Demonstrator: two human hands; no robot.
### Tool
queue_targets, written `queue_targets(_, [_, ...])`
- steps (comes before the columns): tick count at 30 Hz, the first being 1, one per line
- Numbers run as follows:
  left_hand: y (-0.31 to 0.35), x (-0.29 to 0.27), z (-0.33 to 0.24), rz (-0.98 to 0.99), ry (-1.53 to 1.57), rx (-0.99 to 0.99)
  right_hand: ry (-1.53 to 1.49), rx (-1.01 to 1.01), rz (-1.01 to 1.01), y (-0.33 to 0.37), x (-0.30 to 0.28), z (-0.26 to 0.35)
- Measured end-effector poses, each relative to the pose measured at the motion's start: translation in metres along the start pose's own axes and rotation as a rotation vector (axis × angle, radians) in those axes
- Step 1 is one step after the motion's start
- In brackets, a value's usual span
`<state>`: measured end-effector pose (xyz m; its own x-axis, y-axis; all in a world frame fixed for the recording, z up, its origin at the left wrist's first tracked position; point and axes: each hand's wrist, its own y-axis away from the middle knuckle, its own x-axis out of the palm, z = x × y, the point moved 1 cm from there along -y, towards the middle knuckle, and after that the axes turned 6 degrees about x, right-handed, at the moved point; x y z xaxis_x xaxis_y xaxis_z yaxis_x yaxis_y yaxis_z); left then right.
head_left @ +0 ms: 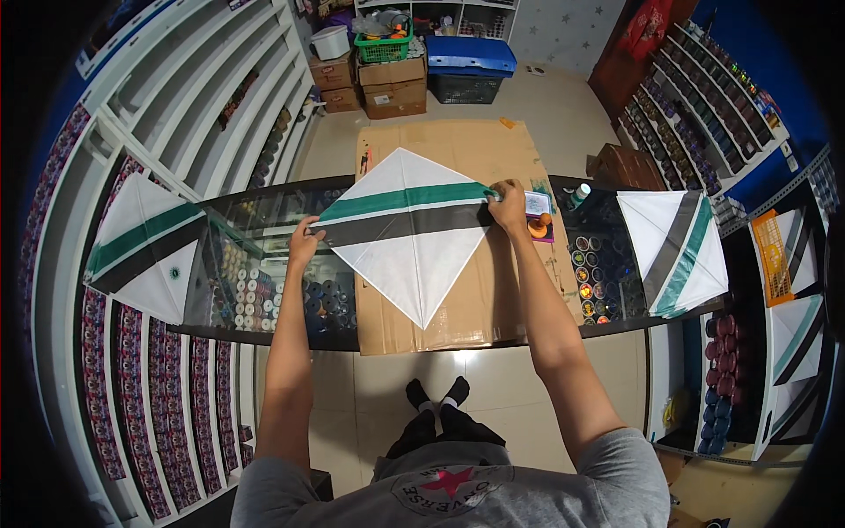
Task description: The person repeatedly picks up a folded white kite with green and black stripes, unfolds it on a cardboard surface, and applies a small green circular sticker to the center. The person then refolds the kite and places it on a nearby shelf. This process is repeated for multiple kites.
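Note:
A white diamond-shaped kite point(422, 273) with a green and a black stripe is stretched out in front of me over a brown cardboard sheet point(475, 321). My left hand point(305, 243) pinches its left corner, and my right hand point(506, 208) grips the right corner. Just right of my right hand, an orange-handled stamp point(540, 226) stands by a small purple-edged ink pad point(538, 204). The kite hides the middle of the cardboard.
Similar kites lie at the left end point(145, 251) and right end point(673, 251) of the glass counter point(264, 211), with thread spools inside it. Shelves point(202, 79) line the left wall, and more shelves point(704, 97) stand right. Boxes point(393, 88) and a blue-lidded bin point(471, 57) sit behind.

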<state>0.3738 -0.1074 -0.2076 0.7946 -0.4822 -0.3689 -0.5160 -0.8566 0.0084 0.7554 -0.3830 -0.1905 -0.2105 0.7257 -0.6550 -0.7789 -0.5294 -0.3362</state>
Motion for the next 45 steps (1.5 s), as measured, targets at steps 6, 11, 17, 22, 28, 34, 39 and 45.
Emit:
queue_targets(6, [-0.007,-0.018,0.039,-0.199,-0.208,0.121,0.055,-0.133,-0.215,-0.001,-0.074,0.051])
queue_targets(11, [0.007,0.032,0.009,-0.319,-0.479,0.402,0.452,0.022,-0.002,0.01,-0.12,0.02])
queue_targets(17, [0.05,0.1,-0.033,-0.158,-0.473,0.612,0.589,0.151,0.299,0.015,-0.106,-0.009])
queue_targets(22, [0.077,0.133,-0.052,-0.055,-0.518,0.669,0.592,0.061,0.262,0.013,-0.087,-0.044])
queue_targets(28, [0.088,0.135,-0.041,-0.075,-0.614,0.685,0.55,0.101,0.312,0.01,-0.083,-0.024])
queue_targets(34, [0.091,0.139,-0.044,-0.111,-0.639,0.692,0.617,0.107,0.419,0.01,-0.078,-0.03])
queue_targets(39, [0.093,0.14,-0.045,-0.125,-0.647,0.696,0.616,0.127,0.447,0.012,-0.071,-0.044])
queue_targets(45, [0.092,0.142,-0.046,-0.129,-0.646,0.696,0.647,0.152,0.471,0.007,-0.073,-0.042])
